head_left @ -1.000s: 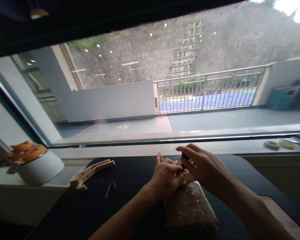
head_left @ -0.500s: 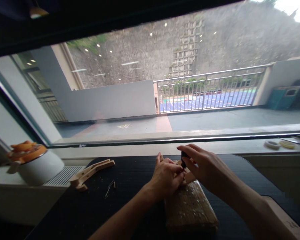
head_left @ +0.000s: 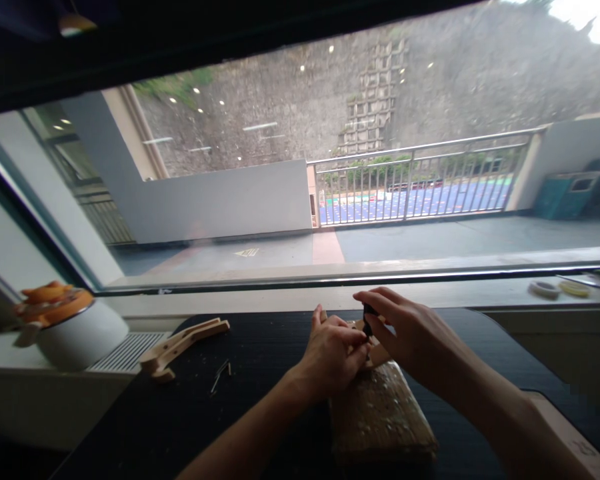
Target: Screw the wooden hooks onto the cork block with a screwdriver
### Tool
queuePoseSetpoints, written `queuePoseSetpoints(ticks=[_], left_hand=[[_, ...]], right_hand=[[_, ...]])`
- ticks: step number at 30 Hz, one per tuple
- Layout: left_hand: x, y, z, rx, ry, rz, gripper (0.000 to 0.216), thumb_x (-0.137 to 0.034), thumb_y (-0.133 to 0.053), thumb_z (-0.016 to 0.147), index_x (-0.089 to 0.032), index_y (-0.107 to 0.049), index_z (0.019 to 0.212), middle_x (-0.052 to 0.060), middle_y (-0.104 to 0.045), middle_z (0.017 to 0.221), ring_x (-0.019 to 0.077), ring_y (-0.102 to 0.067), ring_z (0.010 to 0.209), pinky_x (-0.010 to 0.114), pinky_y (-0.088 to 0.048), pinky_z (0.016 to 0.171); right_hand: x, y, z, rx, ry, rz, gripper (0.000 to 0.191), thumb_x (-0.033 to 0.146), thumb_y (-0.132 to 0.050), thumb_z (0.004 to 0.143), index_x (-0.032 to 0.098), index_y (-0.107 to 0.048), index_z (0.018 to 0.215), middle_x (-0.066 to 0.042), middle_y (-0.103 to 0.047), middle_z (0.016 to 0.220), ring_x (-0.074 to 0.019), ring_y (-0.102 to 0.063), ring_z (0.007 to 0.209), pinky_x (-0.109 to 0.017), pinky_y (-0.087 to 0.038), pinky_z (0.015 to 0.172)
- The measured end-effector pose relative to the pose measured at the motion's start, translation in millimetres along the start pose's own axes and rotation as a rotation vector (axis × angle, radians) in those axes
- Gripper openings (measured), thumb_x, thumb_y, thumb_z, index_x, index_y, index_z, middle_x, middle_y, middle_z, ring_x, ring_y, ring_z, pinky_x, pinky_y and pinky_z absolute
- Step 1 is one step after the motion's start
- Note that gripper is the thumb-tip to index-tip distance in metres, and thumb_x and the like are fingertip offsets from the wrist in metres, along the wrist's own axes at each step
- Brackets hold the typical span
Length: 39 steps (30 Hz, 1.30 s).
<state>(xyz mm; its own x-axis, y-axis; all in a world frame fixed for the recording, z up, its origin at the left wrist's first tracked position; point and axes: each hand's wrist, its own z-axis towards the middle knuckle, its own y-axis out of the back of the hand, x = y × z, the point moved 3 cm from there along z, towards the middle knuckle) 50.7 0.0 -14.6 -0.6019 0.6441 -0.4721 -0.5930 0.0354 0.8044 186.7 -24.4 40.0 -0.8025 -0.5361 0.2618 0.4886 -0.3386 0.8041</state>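
Observation:
My left hand (head_left: 333, 353) is curled around a small pale wooden piece (head_left: 377, 355) at the far end of a scuffed wooden block (head_left: 380, 413), pressing it down. My right hand (head_left: 413, 337) reaches in from the right, fingers pinched on a small dark tool (head_left: 369, 315) held upright over that piece. Both hands meet above the block on the black table (head_left: 260, 373). Most of the wooden piece is hidden under my fingers.
An assembled wooden part (head_left: 183, 343) lies on the table to the left, with small metal bits (head_left: 221, 373) near it. A white pot with an orange lid (head_left: 67, 327) stands on the sill at left. Tape rolls (head_left: 555, 289) lie on the sill at right.

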Motion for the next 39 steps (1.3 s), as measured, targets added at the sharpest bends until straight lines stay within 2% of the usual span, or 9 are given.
queuePoseSetpoints(ticks=[11,15,17,21,26,33,39], left_hand=[[-1.5,1.4,0.4,0.008,-0.005,0.002,0.017,-0.026,-0.056,0.085,-0.021,-0.066,0.071,-0.002,-0.068,0.076,0.0175,-0.058,0.091,0.059,-0.003,0.109],[-1.2,1.9,0.8,0.012,-0.001,-0.001,0.018,-0.025,-0.056,0.085,-0.021,-0.066,0.071,-0.002,-0.066,0.069,0.0173,-0.058,0.090,0.059,-0.004,0.110],[-0.6,1.8,0.9,0.010,-0.004,-0.003,0.016,-0.025,-0.056,0.085,-0.022,-0.066,0.074,-0.002,-0.067,0.072,0.0176,-0.058,0.092,0.060,-0.003,0.109],[0.8,0.6,0.4,0.008,-0.004,-0.005,0.015,-0.027,-0.056,0.085,-0.022,-0.067,0.076,-0.002,-0.069,0.076,0.0178,-0.058,0.093,0.060,-0.003,0.109],[1.1,0.3,0.5,0.002,0.007,-0.005,0.017,-0.028,-0.056,0.085,-0.022,-0.066,0.072,-0.002,-0.068,0.074,0.0174,-0.058,0.092,0.059,-0.002,0.109],[-1.2,2.9,1.0,0.012,0.003,-0.001,0.017,-0.026,-0.056,0.085,-0.021,-0.065,0.070,-0.002,-0.069,0.077,0.0180,-0.059,0.092,0.060,-0.004,0.109],[-2.1,2.2,0.2,0.018,0.007,-0.009,0.016,-0.025,-0.055,0.085,-0.023,-0.068,0.077,-0.002,-0.069,0.074,0.0179,-0.059,0.092,0.059,-0.003,0.110]], right_hand=[[-1.5,-1.4,1.3,-0.009,-0.015,0.008,0.030,0.015,-0.047,0.088,0.020,-0.059,0.116,-0.004,-0.064,0.104,-0.0149,-0.062,0.071,-0.027,-0.044,0.060],[-1.3,0.8,0.5,-0.017,-0.006,0.012,0.038,0.019,-0.052,0.085,0.021,-0.054,0.124,-0.006,-0.061,0.114,-0.0165,-0.063,0.078,-0.028,-0.046,0.064],[-2.1,2.6,0.3,-0.039,0.009,0.028,0.041,0.019,-0.050,0.085,0.021,-0.053,0.126,-0.006,-0.060,0.117,-0.0164,-0.063,0.079,-0.028,-0.047,0.064],[-4.6,3.5,0.8,-0.053,0.033,0.059,0.033,0.015,-0.043,0.087,0.018,-0.060,0.116,-0.005,-0.067,0.101,-0.0154,-0.063,0.072,-0.027,-0.045,0.060],[-4.2,2.6,1.0,-0.054,0.054,0.063,0.030,0.016,-0.046,0.088,0.018,-0.060,0.115,-0.005,-0.067,0.101,-0.0164,-0.064,0.076,-0.027,-0.046,0.063],[-3.8,2.4,1.3,-0.035,-0.008,0.046,0.026,0.018,-0.049,0.087,0.018,-0.061,0.111,-0.003,-0.066,0.093,-0.0155,-0.061,0.069,-0.027,-0.045,0.058],[-4.4,1.4,0.0,-0.025,-0.013,0.019,0.039,0.021,-0.051,0.087,0.021,-0.053,0.125,-0.004,-0.063,0.114,-0.0168,-0.064,0.079,-0.029,-0.047,0.064]])
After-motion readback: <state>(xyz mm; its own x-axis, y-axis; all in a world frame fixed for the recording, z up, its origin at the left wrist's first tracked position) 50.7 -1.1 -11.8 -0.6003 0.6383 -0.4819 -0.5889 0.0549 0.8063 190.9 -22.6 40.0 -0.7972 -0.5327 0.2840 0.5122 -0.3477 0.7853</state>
